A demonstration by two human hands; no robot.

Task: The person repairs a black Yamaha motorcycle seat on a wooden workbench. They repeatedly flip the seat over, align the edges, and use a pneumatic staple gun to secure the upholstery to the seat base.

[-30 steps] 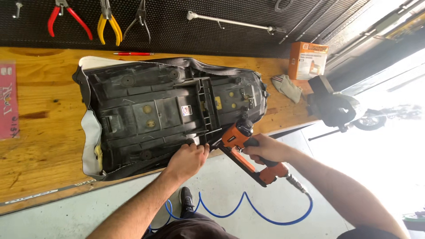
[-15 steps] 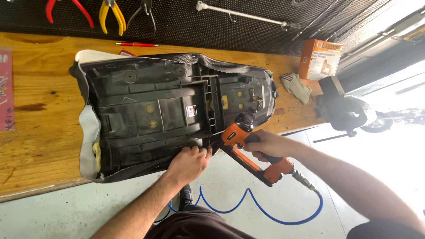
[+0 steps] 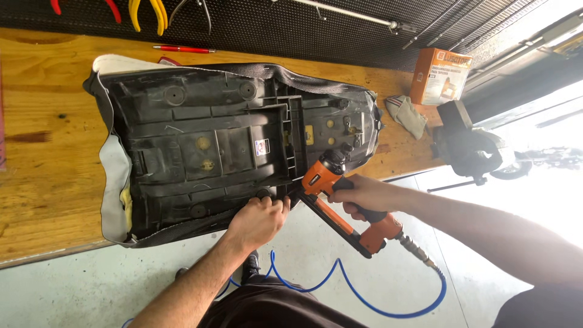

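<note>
Seat: we see a black motorcycle seat [image 3: 231, 140] lying underside up on the wooden bench [image 3: 42, 152], its near edge overhanging the bench front.
Left hand: our left hand [image 3: 258, 220] is curled, pinching the seat cover at the near edge.
Right hand: our right hand [image 3: 364, 195] is wrapped around the handle of an orange staple gun [image 3: 346, 203], its nose just beside the left fingers (at the seat rim).
Hose: a blue air hose [image 3: 364, 297] trails from the gun over the floor.
Far side: an orange box [image 3: 440, 76], a grey glove [image 3: 408, 115], a vise [image 3: 464, 143].
</note>
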